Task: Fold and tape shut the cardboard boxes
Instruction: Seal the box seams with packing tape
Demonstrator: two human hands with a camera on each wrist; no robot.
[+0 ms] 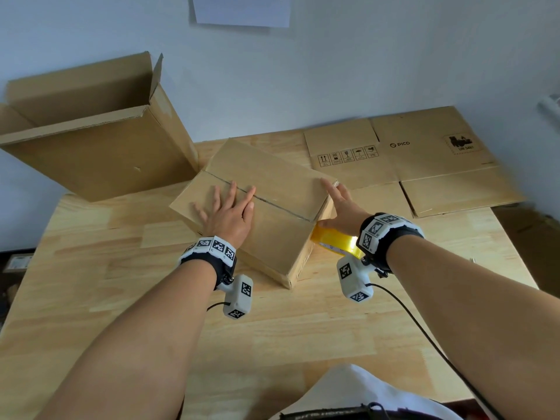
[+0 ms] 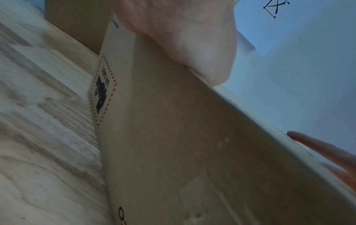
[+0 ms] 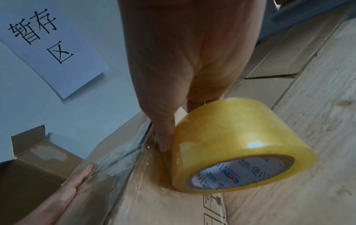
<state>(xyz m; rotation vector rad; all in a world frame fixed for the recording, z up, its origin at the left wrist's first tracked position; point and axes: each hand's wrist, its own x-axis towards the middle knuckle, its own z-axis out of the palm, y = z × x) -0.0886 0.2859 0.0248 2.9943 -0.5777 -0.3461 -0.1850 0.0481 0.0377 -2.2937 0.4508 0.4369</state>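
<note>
Box [image 1: 257, 207] sat at centre of the head view on the tabletop [image 1: 121, 298], flaps down and meeting along a seam that ran from upper left to lower right. Clear tape already lay glossy along that seam in the right wrist view, wrinkled where it turned over the near-right edge.

Left hand [image 1: 230, 213] lay flat on the lid, fingers straight and spread across the seam, pressing, gripping nothing. In the left wrist view only the heel of the palm showed, on the box edge.

Right hand [image 1: 342, 210] was at the right end of the box. Its forefinger reached up along the top edge; its thumb pressed the tape strip against the side wall, just beside the roll [image 3: 237, 146]. The yellow roll rested against that wall, low at the corner, touching the hand; I could not tell whether any finger was hooked round it.

I judged the step as finishing the seam strip: the run across the top laid, the tail being stuck down the side. The next move called for tension on the strip, a tear or cut close to the wall, then rubbing the tail flat.

An open box [image 1: 91, 140] stood in the upper left, and flat cardboard [image 1: 424, 159] lay in the upper right, both untaped.
</note>
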